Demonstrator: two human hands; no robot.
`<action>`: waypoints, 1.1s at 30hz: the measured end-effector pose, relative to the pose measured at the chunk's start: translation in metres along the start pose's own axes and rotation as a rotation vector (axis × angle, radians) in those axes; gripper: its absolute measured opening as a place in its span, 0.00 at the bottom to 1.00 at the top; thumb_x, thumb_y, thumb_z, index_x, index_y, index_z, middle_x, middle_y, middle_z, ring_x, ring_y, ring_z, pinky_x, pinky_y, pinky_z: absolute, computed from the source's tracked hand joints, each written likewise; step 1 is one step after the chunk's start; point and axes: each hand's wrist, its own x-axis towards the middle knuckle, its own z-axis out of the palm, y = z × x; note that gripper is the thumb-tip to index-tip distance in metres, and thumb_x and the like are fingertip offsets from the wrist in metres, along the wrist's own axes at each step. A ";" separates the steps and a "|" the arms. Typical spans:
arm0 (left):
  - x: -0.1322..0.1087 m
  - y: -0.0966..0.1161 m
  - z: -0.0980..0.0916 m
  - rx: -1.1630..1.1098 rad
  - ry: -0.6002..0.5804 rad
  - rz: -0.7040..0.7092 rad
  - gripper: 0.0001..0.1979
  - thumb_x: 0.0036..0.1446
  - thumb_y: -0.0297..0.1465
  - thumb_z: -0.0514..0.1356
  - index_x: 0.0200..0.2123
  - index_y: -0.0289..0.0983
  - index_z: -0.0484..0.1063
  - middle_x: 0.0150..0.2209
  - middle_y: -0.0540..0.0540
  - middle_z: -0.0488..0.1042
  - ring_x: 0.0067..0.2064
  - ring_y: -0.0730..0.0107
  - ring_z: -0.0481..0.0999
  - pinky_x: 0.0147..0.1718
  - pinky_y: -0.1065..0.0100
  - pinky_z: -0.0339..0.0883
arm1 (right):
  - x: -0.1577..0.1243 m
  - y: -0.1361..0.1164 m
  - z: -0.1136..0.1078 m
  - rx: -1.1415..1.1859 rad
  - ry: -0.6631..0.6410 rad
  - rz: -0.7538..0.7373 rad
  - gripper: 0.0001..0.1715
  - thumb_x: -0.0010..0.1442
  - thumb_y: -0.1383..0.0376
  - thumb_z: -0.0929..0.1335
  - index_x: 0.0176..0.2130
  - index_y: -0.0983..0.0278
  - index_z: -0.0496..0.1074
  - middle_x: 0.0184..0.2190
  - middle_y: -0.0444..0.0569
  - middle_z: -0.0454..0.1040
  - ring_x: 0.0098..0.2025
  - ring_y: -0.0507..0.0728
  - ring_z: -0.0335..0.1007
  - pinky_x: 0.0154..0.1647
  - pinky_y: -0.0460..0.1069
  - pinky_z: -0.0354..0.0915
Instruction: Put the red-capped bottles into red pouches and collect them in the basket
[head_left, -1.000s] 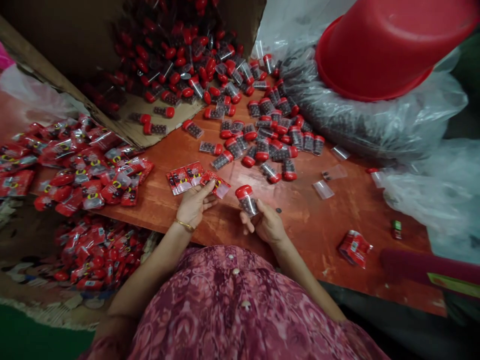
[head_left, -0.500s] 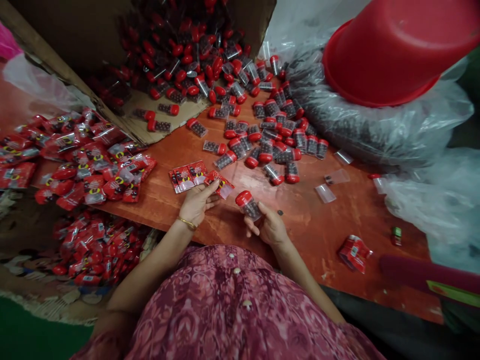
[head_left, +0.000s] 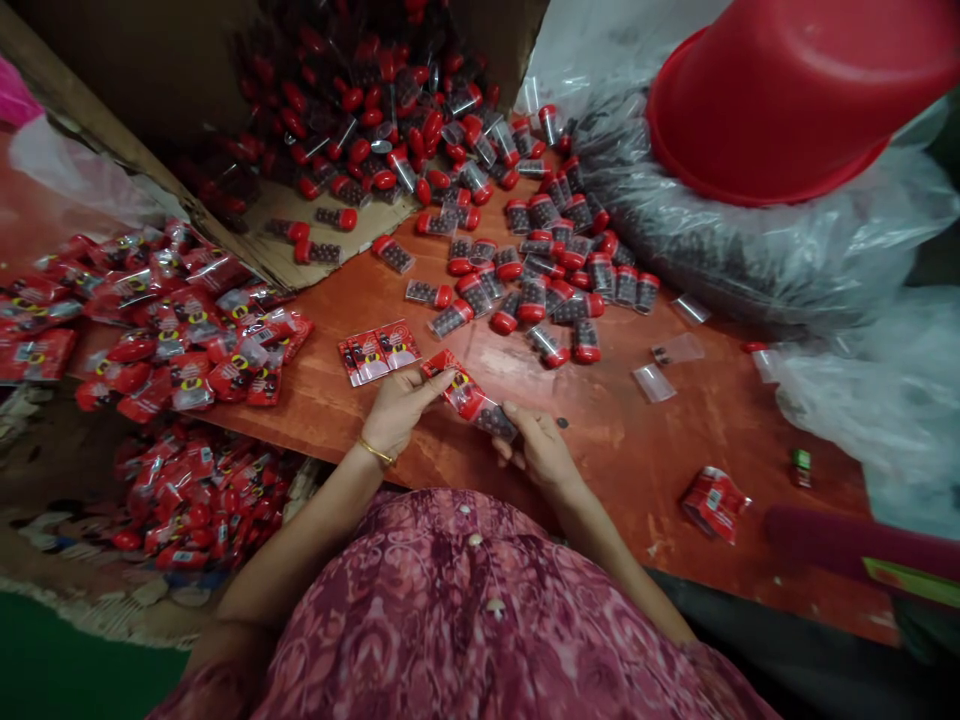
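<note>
Head view, looking down over a red-brown table (head_left: 675,440). Left hand (head_left: 397,405) closed in a pinch, thumb and fingertips gripping the far end of a red sachet (head_left: 454,385), held just above the table's near edge. Right hand (head_left: 544,455) closed on a vial (head_left: 496,422) of dark beads, fingers curled round its lower end. Vial tilted, upper end meeting the sachet's near end, cap hidden there; impossible to tell how far inside. Both hands close together, joined by sachet and vial. Thin gold bangle (head_left: 373,452) on the left wrist; patterned maroon garment (head_left: 465,620) filling the bottom of the frame.

Just beyond the left hand, two flat sachets (head_left: 379,352) lying side by side on the wood. Further back, loose vials (head_left: 540,285) with red caps scattered in a cluster, trailing out of a cardboard box (head_left: 150,70) tipped on its side at the top left. At the left, a heap of filled sachets (head_left: 172,320), with a second heap (head_left: 187,500) lower down beside it. At the top right, a red basin (head_left: 787,90) upturned on a clear plastic bag (head_left: 750,250) of dark beads. Small clear bags (head_left: 652,382) lying flat just right of the cluster, well apart from a crumpled sachet (head_left: 712,500) near the table's right end
</note>
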 end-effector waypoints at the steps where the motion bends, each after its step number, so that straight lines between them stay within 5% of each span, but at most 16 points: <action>1: 0.000 0.000 0.000 0.011 -0.010 0.025 0.18 0.32 0.41 0.71 0.25 0.33 0.75 0.25 0.49 0.76 0.28 0.74 0.72 0.32 0.72 0.66 | 0.000 -0.001 0.000 0.016 0.003 0.015 0.31 0.53 0.45 0.62 0.13 0.65 0.61 0.07 0.40 0.59 0.08 0.44 0.48 0.09 0.42 0.42; 8: -0.001 -0.009 0.006 0.033 -0.033 0.106 0.15 0.33 0.36 0.71 0.25 0.34 0.74 0.26 0.51 0.75 0.29 0.75 0.71 0.34 0.72 0.66 | 0.004 -0.001 0.006 0.099 -0.043 0.035 0.30 0.51 0.42 0.63 0.17 0.64 0.61 0.08 0.38 0.59 0.08 0.44 0.48 0.07 0.42 0.44; 15: 0.000 -0.023 0.012 -0.204 -0.002 0.036 0.15 0.30 0.34 0.72 0.24 0.34 0.74 0.26 0.51 0.76 0.28 0.77 0.73 0.33 0.73 0.66 | 0.005 0.004 0.023 -0.017 0.105 -0.150 0.32 0.54 0.39 0.58 0.19 0.63 0.61 0.11 0.39 0.60 0.11 0.45 0.54 0.11 0.42 0.51; 21: 0.001 -0.020 0.014 -0.119 -0.045 0.086 0.12 0.38 0.37 0.68 0.21 0.35 0.72 0.23 0.48 0.75 0.27 0.72 0.74 0.31 0.71 0.67 | 0.007 -0.003 0.026 -0.088 0.025 -0.126 0.31 0.57 0.41 0.56 0.20 0.62 0.60 0.11 0.38 0.59 0.11 0.46 0.53 0.12 0.43 0.52; 29: 0.001 -0.019 0.022 -0.127 -0.022 0.145 0.16 0.39 0.41 0.67 0.31 0.36 0.76 0.27 0.46 0.78 0.33 0.67 0.77 0.34 0.69 0.69 | 0.008 0.009 0.042 -0.142 0.165 -0.397 0.26 0.61 0.47 0.57 0.23 0.61 0.61 0.18 0.42 0.62 0.21 0.49 0.57 0.24 0.45 0.59; 33: -0.003 -0.029 0.017 -0.024 -0.105 0.088 0.21 0.43 0.44 0.65 0.37 0.36 0.77 0.19 0.49 0.75 0.17 0.74 0.69 0.16 0.73 0.62 | 0.005 0.011 0.050 0.020 0.163 -0.266 0.28 0.61 0.46 0.55 0.20 0.61 0.59 0.15 0.40 0.58 0.16 0.48 0.54 0.18 0.45 0.56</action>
